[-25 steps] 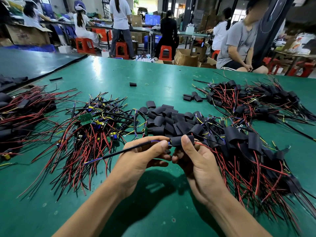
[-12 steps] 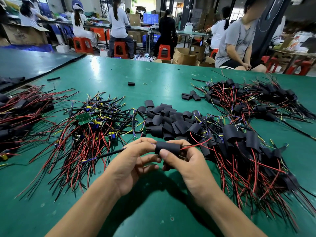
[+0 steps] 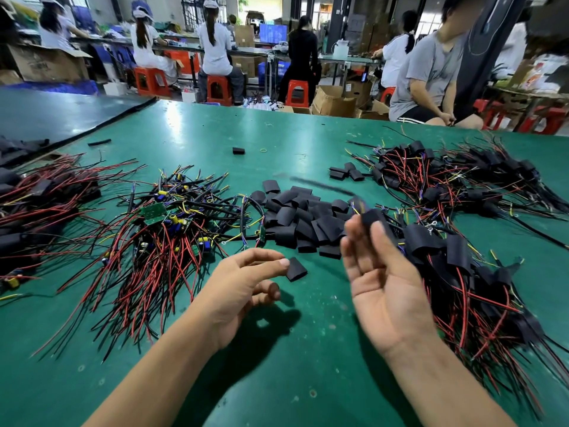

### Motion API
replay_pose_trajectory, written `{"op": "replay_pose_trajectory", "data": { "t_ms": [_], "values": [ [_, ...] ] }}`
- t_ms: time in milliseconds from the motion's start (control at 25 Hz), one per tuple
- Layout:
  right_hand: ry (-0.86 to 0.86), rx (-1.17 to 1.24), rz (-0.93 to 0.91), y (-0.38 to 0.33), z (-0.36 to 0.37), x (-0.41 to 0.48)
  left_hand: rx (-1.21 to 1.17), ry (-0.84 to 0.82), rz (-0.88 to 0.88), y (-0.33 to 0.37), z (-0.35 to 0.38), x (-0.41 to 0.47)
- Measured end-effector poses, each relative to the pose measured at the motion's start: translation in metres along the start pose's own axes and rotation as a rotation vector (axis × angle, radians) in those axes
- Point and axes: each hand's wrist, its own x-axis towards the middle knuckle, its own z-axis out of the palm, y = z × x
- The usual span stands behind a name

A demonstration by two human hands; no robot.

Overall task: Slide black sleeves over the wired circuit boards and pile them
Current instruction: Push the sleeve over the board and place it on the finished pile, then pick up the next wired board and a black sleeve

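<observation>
From the head camera, the green worktop (image 3: 277, 365) holds many heaps. The right hand (image 3: 381, 291) is palm up with its fingers straight, so its grip is wide open. A blurry sleeved board (image 3: 372, 218) is right at its fingertips, and I cannot tell if it touches them or is in the air. The left hand (image 3: 243, 285) hangs low with its fingers loosely bent and its grip holds nothing. One loose sleeve (image 3: 296, 269) lies flat just beside its first finger. Behind it is the heap of empty sleeves (image 3: 301, 217). To the left is the pile of bare boards (image 3: 160, 217), green with red and black wires. To the right is the pile of finished ones (image 3: 455, 266), near the right hand. I think a sleeve is very light and soft, and it will squash flat, so pinch its sides gently to keep the mouth open. A board looks small, stiff and easy to hurt, and its wires look floppy and may tangle. It seems best to hold the board by its edges and feed the wires in first.
</observation>
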Motion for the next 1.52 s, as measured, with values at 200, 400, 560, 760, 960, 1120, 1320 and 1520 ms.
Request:
{"op": "replay_pose_trajectory", "data": {
  "t_ms": [200,400,560,760,960,1120,1320,1520],
  "values": [
    [0.311,-0.062,-0.032,-0.013,-0.009,0.009,0.773,0.414,0.511,-0.008,-0.020,0.011],
    [0.296,-0.164,-0.041,-0.011,-0.013,0.011,1.130,0.418,0.475,-0.014,-0.031,0.018],
    [0.131,-0.493,-0.105,0.003,-0.014,0.008,1.187,0.367,0.435,-0.014,-0.029,0.018],
    [-0.258,-1.516,-0.369,0.039,-0.030,0.004,0.767,0.348,0.353,-0.008,-0.023,0.018],
    [-0.575,-2.010,-0.296,0.048,-0.044,0.009,0.157,-0.177,0.152,0.002,-0.013,0.006],
    [-0.461,-1.789,-0.451,0.034,-0.046,0.011,0.452,-0.495,0.014,-0.008,-0.008,-0.002],
    [-0.171,-1.782,-0.581,0.032,-0.048,0.013,0.697,0.003,0.259,-0.021,0.000,0.009],
    [-0.081,-1.717,-0.453,0.030,-0.052,0.013,0.583,-0.041,0.192,-0.022,-0.001,0.008]
  ]
}}
